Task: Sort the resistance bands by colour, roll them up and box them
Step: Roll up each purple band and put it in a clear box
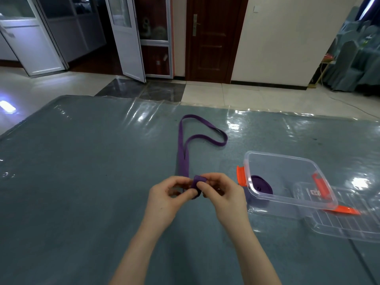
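While both hands, left point(164, 199) and right point(221, 192), pinch the band point(183, 159) started roll, its tail trailing toward 12 o'clock, keep turns tight; box point(287, 177) waits at 3.

Rolled band point(261, 185) in box point(292, 199) — right.

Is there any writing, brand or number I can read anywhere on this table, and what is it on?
No text can be read.
The clear lid beside the plastic box carries a small label: its print is too small and blurred to read.
The purple band shows no print.
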Motion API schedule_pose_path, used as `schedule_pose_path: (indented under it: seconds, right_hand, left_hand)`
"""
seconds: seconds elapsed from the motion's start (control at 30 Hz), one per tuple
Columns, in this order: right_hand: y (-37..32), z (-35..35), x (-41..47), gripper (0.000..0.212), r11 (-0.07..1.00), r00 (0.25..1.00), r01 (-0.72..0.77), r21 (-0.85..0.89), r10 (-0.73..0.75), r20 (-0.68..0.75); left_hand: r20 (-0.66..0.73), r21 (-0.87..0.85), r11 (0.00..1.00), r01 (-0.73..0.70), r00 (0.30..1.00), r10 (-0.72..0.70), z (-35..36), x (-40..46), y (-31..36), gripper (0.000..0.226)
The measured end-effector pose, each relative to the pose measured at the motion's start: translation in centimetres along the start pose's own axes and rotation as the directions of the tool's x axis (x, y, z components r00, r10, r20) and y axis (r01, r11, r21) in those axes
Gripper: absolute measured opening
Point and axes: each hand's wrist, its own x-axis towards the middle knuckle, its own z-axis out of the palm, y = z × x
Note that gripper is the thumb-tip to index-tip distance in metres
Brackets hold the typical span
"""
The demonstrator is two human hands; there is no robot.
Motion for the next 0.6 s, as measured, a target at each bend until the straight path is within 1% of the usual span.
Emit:
schedule_pose_path:
  seconds: [0.07,0.1,0.17,0.2,0.27,0.33,0.4,0.47,0.53,0.6]
  right_hand:
    - [-0.3,0.3,0.8,0.009,0.997,0.999,-0.038,0.063,0.039,-0.012]
    - [-0.5,0.5,1.2,0.007,0.993,0.998,-0.054,0.107,0.057,-0.027]
    - [-0.9,1.0,2.0,0.006,0.981,0.996,-0.071,0.178,0.08,-0.045]
    - [-1.1,1.3,2.3,0.005,0.978,0.995,-0.077,0.192,0.086,-0.041]
    - [-1.1,1.6,2.6,0.005,0.98,0.995,-0.089,0.18,0.093,-0.017]
    - [-0.9,1.6,2.9,0.007,0.98,0.994,-0.109,0.167,0.11,0.006]
    - [-0.7,1.6,2.9,0.008,0.976,0.99,-0.139,0.166,0.138,0.02]
    - [-0.4,1.7,2.7,0.011,0.975,0.987,-0.16,0.155,0.159,0.016]
    - [-0.3,1.5,2.6,0.015,0.978,0.988,-0.149,0.148,0.153,-0.013]
    - [-0.4,1.3,2.6,0.015,0.981,0.991,-0.131,0.146,0.135,-0.017]
  left_hand:
    - [-0.046,0.116,0.988,-0.101,0.993,0.107,0.3,0.3,0.4,0.032]
    - [-0.079,0.201,0.963,-0.18,0.977,0.199,0.6,0.4,0.5,0.035]
    - [-0.121,0.356,0.88,-0.314,0.918,0.377,1.4,0.6,0.4,0.037]
    - [-0.147,0.392,0.855,-0.34,0.894,0.423,1.6,0.9,0.2,0.036]
    - [-0.216,0.413,0.845,-0.34,0.865,0.453,1.5,1.3,-0.4,0.035]
    - [-0.237,0.453,0.821,-0.348,0.84,0.487,1.3,1.5,-0.9,0.032]
    - [-0.212,0.473,0.802,-0.364,0.837,0.505,1.2,1.5,-1.1,0.031]
    - [-0.177,0.464,0.803,-0.374,0.849,0.498,1.2,1.6,-1.4,0.034]
    - [-0.122,0.482,0.782,-0.395,0.854,0.506,1.0,1.6,-1.6,0.035]
    - [-0.078,0.488,0.768,-0.415,0.856,0.512,0.9,1.6,-1.5,0.034]
